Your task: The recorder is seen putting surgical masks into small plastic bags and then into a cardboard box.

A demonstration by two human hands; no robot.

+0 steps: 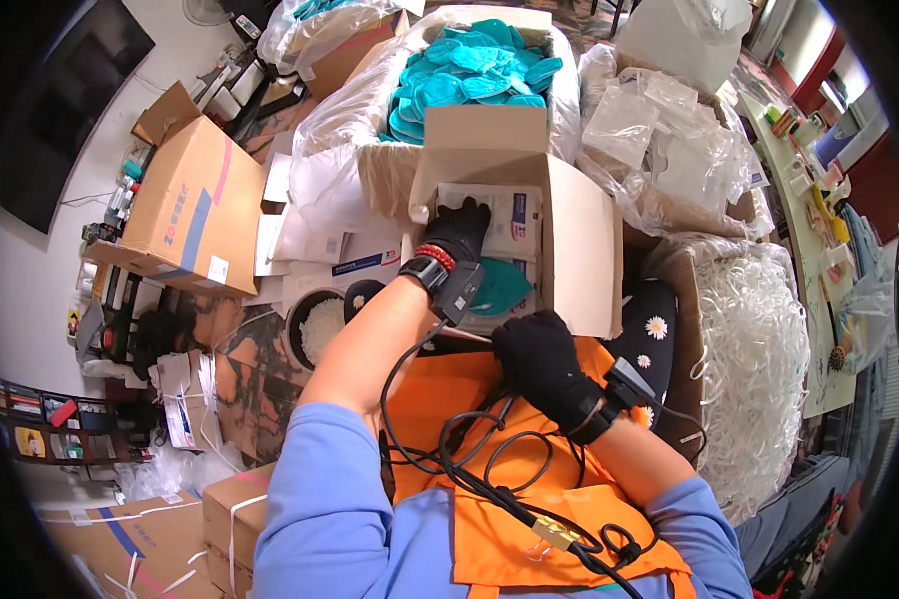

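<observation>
An open white cardboard box (581,250) stands in front of me. Inside it lie white printed packets (517,222), and a teal face mask (499,288) rests near the box's front side. My left hand (459,232), in a black glove, reaches into the box; its fingers lie spread over the packets, and it grips nothing that I can see. Beside the box's near edge, my right hand (541,361), also black-gloved, is closed with fingers curled. What it holds, if anything, is hidden. Cables (489,449) run from devices on both wrists across my orange apron (420,389).
Behind the box stands a lined carton (368,165) heaped with teal masks (469,75). To the right are a bag-lined carton of clear plastic bags (659,120) and a carton of white elastic loops (749,349). A brown carton (190,205) and a bowl of white bits (320,327) sit left.
</observation>
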